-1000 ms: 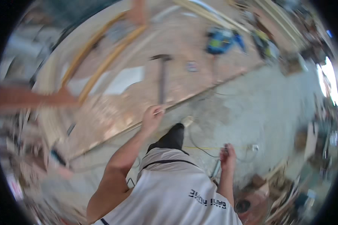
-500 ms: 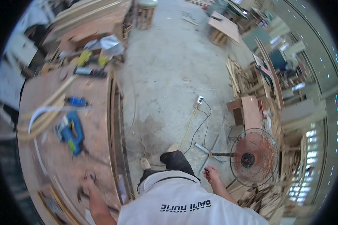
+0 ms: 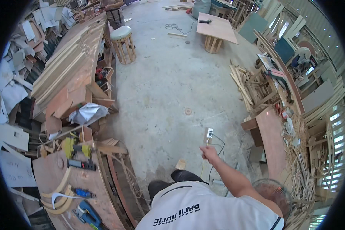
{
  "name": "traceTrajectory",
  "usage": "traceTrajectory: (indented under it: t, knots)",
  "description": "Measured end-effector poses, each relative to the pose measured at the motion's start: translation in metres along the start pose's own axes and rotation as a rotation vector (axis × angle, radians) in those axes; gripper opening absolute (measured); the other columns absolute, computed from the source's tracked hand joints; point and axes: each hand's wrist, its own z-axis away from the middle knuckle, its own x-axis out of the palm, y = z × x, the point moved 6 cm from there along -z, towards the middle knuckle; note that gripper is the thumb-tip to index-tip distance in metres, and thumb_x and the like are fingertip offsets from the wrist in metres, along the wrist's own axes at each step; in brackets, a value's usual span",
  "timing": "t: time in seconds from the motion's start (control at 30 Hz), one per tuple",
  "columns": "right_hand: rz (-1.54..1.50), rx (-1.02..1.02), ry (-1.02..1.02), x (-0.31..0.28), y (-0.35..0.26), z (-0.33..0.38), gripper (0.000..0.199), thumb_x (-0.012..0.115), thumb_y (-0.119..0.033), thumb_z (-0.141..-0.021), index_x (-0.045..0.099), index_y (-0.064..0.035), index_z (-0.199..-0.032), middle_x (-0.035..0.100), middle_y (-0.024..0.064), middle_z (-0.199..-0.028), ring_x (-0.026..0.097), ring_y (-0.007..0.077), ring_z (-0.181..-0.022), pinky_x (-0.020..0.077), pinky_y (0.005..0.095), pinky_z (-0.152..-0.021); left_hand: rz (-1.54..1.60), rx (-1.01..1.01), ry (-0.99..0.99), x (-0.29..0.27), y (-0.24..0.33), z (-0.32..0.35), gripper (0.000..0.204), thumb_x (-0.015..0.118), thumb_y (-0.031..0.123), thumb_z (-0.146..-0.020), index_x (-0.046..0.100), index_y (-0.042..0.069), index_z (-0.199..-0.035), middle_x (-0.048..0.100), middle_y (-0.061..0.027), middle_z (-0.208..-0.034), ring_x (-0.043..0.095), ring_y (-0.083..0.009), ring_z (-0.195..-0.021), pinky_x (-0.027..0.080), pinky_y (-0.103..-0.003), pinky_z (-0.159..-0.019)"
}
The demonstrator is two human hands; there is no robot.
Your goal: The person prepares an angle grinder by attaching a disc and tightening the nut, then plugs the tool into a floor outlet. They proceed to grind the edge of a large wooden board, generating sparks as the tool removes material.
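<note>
My right hand point(image 3: 210, 153) reaches forward over the floor, its fingers curled closed. Whatever they hold, if anything, is too small to make out. Just beyond it in the picture lies a white power socket block point(image 3: 209, 133) with a dark plug and cables; I cannot tell whether the hand touches a cable. My left hand is out of view. To the left, the wooden workbench point(image 3: 80, 180) carries a blue jigsaw point(image 3: 87, 214), a small blue tool point(image 3: 84, 193), a yellow-green power tool point(image 3: 76, 148), a dark grey tool point(image 3: 81, 165) and curved wood strips point(image 3: 61, 199).
A caged fan point(image 3: 275, 193) stands by my right arm, partly hidden. Wood scraps point(image 3: 303, 168) and a plywood box point(image 3: 270, 134) line the right side. Ahead are a padded stool point(image 3: 122, 44), a board-topped stand point(image 3: 218, 28) and, far left, another person point(image 3: 113, 13).
The view has shifted forward. My right hand has moved from beside the fan out toward the socket block. My left hand, earlier at the workbench, has left the view.
</note>
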Motion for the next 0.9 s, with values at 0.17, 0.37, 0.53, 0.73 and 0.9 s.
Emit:
traceTrajectory:
  t: [0.17, 0.37, 0.53, 0.73, 0.9]
  knots:
    - [-0.198, -0.278, -0.153, 0.023, -0.215, -0.091, 0.03, 0.062, -0.032, -0.094, 0.064, -0.0016, -0.098, 0.056, 0.0026, -0.066, 0.053, 0.0119, -0.052, 0.0458, 0.0286, -0.048, -0.002, -0.079, -0.236, 0.121, 0.113, -0.044, 0.045, 0.057, 0.042, -0.092, 0.056, 0.003, -0.113, 0.054, -0.0115, -0.098, 0.053, -0.024, -0.085, 0.041, -0.037, -0.073]
    - [-0.014, -0.485, -0.306, 0.022, -0.324, -0.217, 0.027, 0.059, -0.027, -0.095, 0.067, -0.0012, -0.1, 0.063, 0.0045, -0.073, 0.059, 0.0119, -0.058, 0.0492, 0.028, -0.052, -0.109, -0.285, -0.239, 0.225, 0.182, -0.144, 0.04, 0.056, 0.042, -0.093, 0.059, 0.005, -0.106, 0.056, -0.009, -0.083, 0.054, -0.0218, -0.072, 0.042, -0.037, -0.061]
    - [0.181, -0.146, 0.069, -0.101, -0.197, -0.383, 0.024, 0.063, -0.014, -0.089, 0.069, -0.0038, -0.11, 0.067, 0.0082, -0.083, 0.063, 0.0166, -0.066, 0.0521, 0.0295, -0.056, -0.097, -0.293, -0.114, 0.28, 0.273, -0.311, 0.036, 0.054, 0.042, -0.093, 0.061, 0.007, -0.099, 0.057, -0.0069, -0.071, 0.055, -0.02, -0.061, 0.043, -0.038, -0.052]
    - [-0.427, 0.427, 0.394, -0.23, -0.111, -0.363, 0.024, 0.06, -0.007, -0.087, 0.063, -0.007, -0.111, 0.061, 0.0101, -0.078, 0.051, 0.0176, -0.054, 0.0396, 0.0343, -0.042, 0.012, 0.078, -0.169, 0.473, 0.658, -0.422, 0.034, 0.064, 0.034, -0.091, 0.06, 0.005, -0.109, 0.055, -0.0017, -0.077, 0.051, -0.0125, -0.06, 0.04, -0.028, -0.047]
    - [-0.746, 0.619, 0.673, -0.233, -0.073, -0.488, 0.027, 0.063, -0.021, -0.082, 0.066, -0.0111, -0.107, 0.057, 0.0057, -0.07, 0.047, 0.0184, -0.052, 0.0359, 0.0385, -0.044, -0.046, 0.267, -0.368, 0.665, 0.868, -0.448, 0.04, 0.065, 0.034, -0.092, 0.058, 0.005, -0.119, 0.06, -0.0025, -0.086, 0.055, -0.0118, -0.073, 0.047, -0.028, -0.061]
